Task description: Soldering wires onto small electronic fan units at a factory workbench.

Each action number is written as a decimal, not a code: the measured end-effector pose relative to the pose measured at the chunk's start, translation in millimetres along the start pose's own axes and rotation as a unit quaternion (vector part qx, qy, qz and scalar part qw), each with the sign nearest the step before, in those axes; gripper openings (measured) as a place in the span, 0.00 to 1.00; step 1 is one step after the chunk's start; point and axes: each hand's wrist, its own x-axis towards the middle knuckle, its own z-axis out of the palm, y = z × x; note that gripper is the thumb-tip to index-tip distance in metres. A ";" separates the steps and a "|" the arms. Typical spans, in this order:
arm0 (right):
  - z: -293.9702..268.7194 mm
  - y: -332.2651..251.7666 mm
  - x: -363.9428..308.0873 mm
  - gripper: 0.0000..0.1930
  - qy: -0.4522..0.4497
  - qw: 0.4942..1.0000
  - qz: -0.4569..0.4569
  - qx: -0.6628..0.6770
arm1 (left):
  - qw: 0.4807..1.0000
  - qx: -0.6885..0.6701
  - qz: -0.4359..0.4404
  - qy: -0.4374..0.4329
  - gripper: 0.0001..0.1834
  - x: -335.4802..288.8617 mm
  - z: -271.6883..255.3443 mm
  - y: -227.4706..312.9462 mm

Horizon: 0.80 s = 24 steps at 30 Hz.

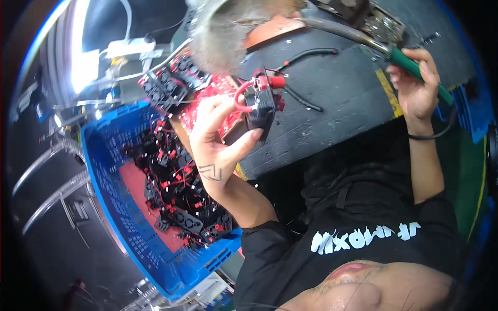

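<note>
My left hand (220, 132) is closed around a black panel part with red terminals and a looped red wire (262, 106), held up above the grey work surface. In my right hand (420, 88) is a soldering iron (402, 59), gripped by its green handle. Its metal shaft points left, toward a brown block (275, 31) at the far side. Where the tip ends is hard to make out. Behind the held part lies a pair of black-handled cutters (306, 101), partly hidden.
To the left, a blue crate (111, 202) holds many black parts with red wires. More black panels (163, 90) are stacked beyond it, beside a box of small red pieces (218, 85). A blurred grey shape (220, 41) stands at the far side, with a metal tray (384, 26) at the far right.
</note>
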 end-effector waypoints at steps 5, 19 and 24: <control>0.4 0.5 0.8 0.21 0.010 1.000 0.002 0.017 | 0.985 0.026 -0.060 0.159 0.23 -40.8 -68.2 32.5; -1.8 3.6 1.8 0.20 -0.008 1.000 -0.011 0.010 | 0.792 0.402 -0.306 0.342 0.32 7.5 -207.7 -37.0; -0.8 3.3 1.5 0.20 0.006 1.000 -0.007 0.008 | 0.804 0.461 -0.226 0.298 0.30 37.3 -178.6 -71.8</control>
